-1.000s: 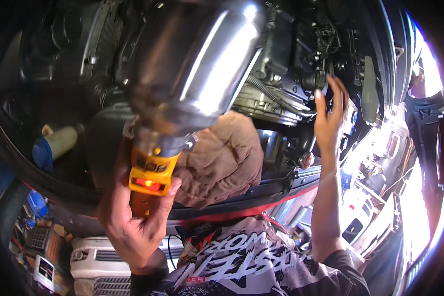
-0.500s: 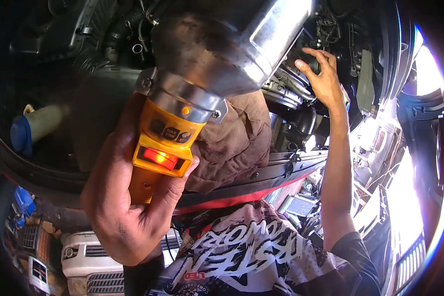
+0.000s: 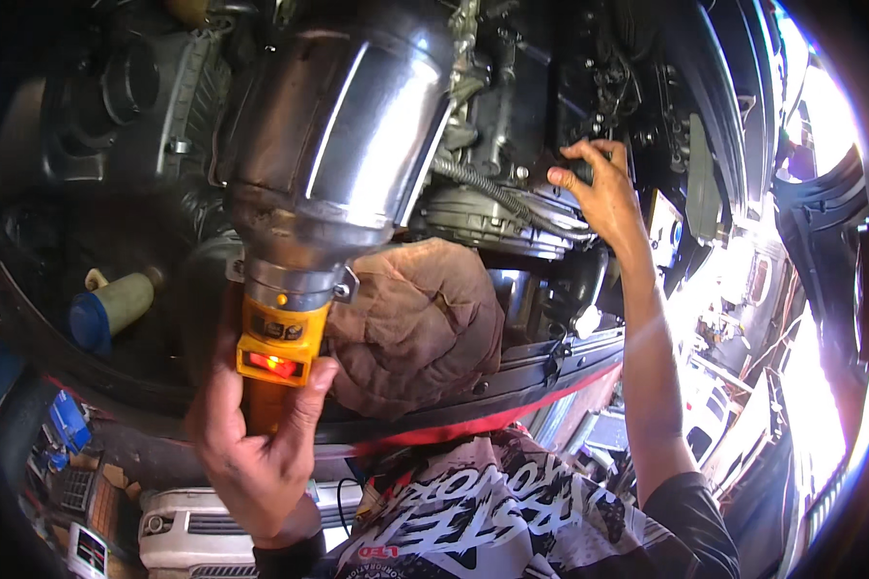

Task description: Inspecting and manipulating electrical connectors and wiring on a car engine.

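A work lamp (image 3: 304,183) with a metal shade and a yellow-orange handle stands upright in my left hand (image 3: 261,444). My thumb and fingers are closed around the handle just below its glowing red switch (image 3: 272,366). Over the engine, my right hand (image 3: 601,188) has its fingers and thumb bent around a dark round part (image 3: 581,170); shadow and the fingers hide most of it. A ribbed hose (image 3: 488,185) and a silvery round housing (image 3: 497,224) lie left of that hand. Beside the lamp, a brown cloth (image 3: 410,328) is bunched on the bay's front edge.
The open engine bay surrounds both hands. A pale bottle-shaped reservoir with a blue cap (image 3: 90,321) sits at the left. A red-edged body panel (image 3: 434,425) runs along the near side. Below lie a white car bumper (image 3: 198,511) and scattered parts; bright daylight enters at right.
The work lamp and my left hand have moved left and farther from the view, baring more of the engine. My right hand appears lower and a little left, its fingers more bent.
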The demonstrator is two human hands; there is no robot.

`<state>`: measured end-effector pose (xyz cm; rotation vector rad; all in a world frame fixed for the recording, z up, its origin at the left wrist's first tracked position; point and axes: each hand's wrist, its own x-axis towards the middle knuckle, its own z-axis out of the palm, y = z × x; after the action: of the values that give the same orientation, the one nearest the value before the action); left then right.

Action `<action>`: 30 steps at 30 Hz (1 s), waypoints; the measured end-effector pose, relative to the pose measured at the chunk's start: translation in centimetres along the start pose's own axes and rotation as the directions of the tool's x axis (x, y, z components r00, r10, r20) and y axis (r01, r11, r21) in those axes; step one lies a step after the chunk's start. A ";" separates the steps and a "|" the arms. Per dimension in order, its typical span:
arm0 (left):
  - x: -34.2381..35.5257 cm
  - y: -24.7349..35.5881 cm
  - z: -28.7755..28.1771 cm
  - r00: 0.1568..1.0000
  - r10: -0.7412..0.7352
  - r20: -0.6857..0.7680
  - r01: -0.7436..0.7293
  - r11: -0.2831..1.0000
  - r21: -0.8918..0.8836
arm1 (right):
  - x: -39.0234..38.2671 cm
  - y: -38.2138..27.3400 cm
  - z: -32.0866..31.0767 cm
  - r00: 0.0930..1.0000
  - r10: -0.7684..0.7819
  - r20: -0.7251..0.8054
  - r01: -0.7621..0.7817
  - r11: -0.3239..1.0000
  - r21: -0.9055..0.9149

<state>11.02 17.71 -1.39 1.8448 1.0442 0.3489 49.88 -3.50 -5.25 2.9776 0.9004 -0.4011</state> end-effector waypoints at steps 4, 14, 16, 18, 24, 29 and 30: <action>3.3 0.7 -2.4 0.979 0.201 -0.043 -0.188 0.960 0.208 | 0.1 0.6 0.0 1.000 0.005 0.010 -0.005 1.000 -0.017; 8.0 -0.3 -3.5 0.975 0.219 -0.038 -0.219 0.976 -0.006 | 0.0 -0.7 -0.6 0.999 0.026 0.041 -0.025 0.999 -0.027; 8.4 -0.3 -4.3 0.983 0.181 -0.015 -0.181 0.983 -0.041 | 0.1 -1.3 -0.7 0.999 0.028 0.043 -0.027 0.999 -0.038; 8.5 -0.2 -4.9 0.993 0.114 0.015 -0.114 0.993 -0.031 | 0.3 -1.5 -0.7 0.997 0.038 0.066 -0.037 0.999 -0.011; 7.8 -1.6 -5.0 0.992 0.118 0.044 -0.115 0.991 -0.068 | 0.3 -1.3 -1.0 0.997 0.046 0.066 -0.045 0.999 -0.019; 7.6 -1.8 -5.1 0.998 0.032 0.054 -0.024 0.990 -0.142 | 0.3 -1.2 -0.8 0.995 0.065 0.080 -0.060 0.996 -0.060; 7.6 -1.9 -5.2 0.996 0.062 0.062 -0.054 0.991 -0.119 | 0.3 -1.4 -0.9 0.993 0.077 0.084 -0.073 0.996 -0.051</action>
<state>11.31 27.07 -1.81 1.7718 0.9078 0.3735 49.62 -2.12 -4.37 2.9147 0.7761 -0.4944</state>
